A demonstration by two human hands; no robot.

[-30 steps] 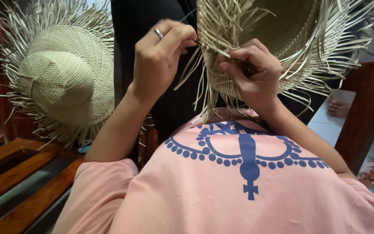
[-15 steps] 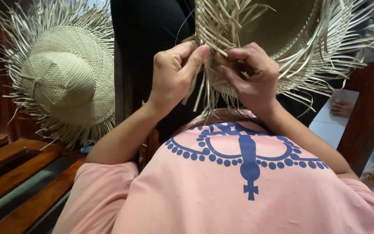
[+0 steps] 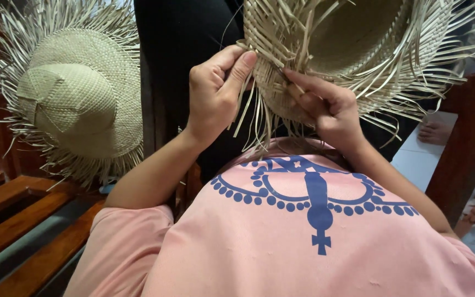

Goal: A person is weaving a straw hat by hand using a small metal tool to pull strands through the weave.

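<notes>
Delta vs prior frame: left hand was shifted slightly toward the hat's weave edge, thumb now laid over the strands; right hand was kept approx. in place.
Left hand: closed, straw strands pinched betw. thumb and forefinger at the brim edge.
Right hand: fingers curled against the weave, a strand appeared to be pressed under the fingertips; exact grip couldn't be told, partly hidden by straw.
Workpiece: unfinished straw hat was held up in front of the chest, upper right of view, loose ends fanned out all round.
Nearby: second straw hat was set at left, well apart, above a wooden bench. Pink shirt filled the lower frame.
Risk (judgement): strands looked dry and thin, so a hard pull or sharp bend could snap one; pinch slipping could let the weave loosen; loose ends could get tangled w/ the wrong strand.
</notes>
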